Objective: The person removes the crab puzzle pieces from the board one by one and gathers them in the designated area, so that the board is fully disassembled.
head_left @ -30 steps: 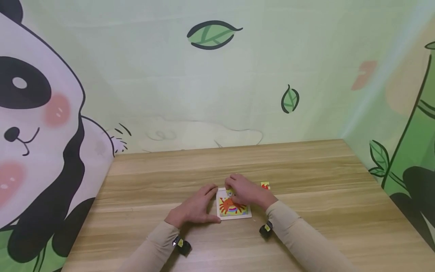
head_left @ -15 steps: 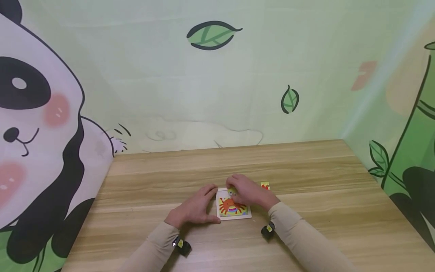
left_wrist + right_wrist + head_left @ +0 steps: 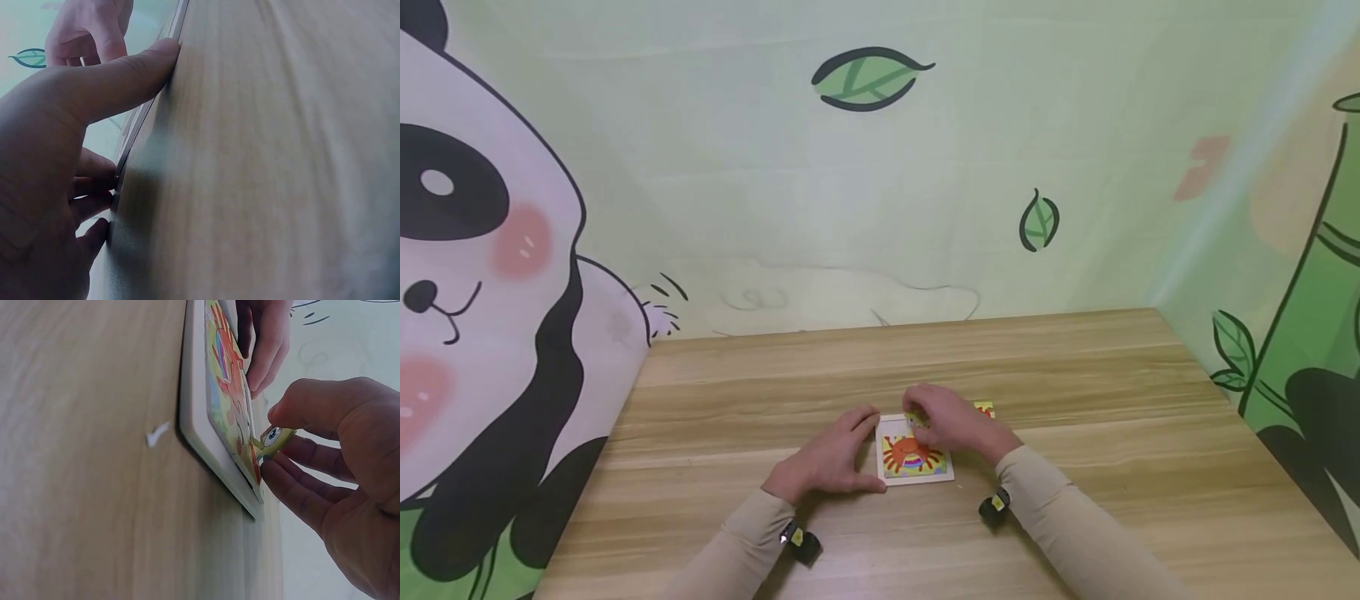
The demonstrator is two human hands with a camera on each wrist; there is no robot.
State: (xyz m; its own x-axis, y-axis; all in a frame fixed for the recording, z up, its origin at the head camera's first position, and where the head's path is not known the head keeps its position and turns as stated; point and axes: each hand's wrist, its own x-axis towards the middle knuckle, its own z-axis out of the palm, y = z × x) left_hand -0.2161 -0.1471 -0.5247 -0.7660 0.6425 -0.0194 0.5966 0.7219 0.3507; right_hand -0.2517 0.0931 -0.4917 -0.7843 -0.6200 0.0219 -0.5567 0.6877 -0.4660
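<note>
A wooden jigsaw board (image 3: 916, 481) with a pale frame and a red crab picture (image 3: 913, 457) lies on the table. My left hand (image 3: 831, 454) rests along its left side, thumb at the near corner and fingertips at the far one. In the left wrist view the thumb (image 3: 134, 75) lies straight against the board's edge. My right hand (image 3: 951, 423) pinches a yellow-green puzzle piece (image 3: 275, 437) with a printed eye, tilted over the board's far part. Thumb and fingertips cover some of that piece.
Another puzzle piece, yellow with red (image 3: 984, 408), lies on the table just beyond my right wrist. A small white scrap (image 3: 156, 434) sits on the wood near the board. A printed cloth wall (image 3: 925, 208) stands behind the table (image 3: 737, 383).
My right hand shifts slightly to the right with the pinched puzzle piece, and the piece turns a little. The left hand and the board stay in place.
</note>
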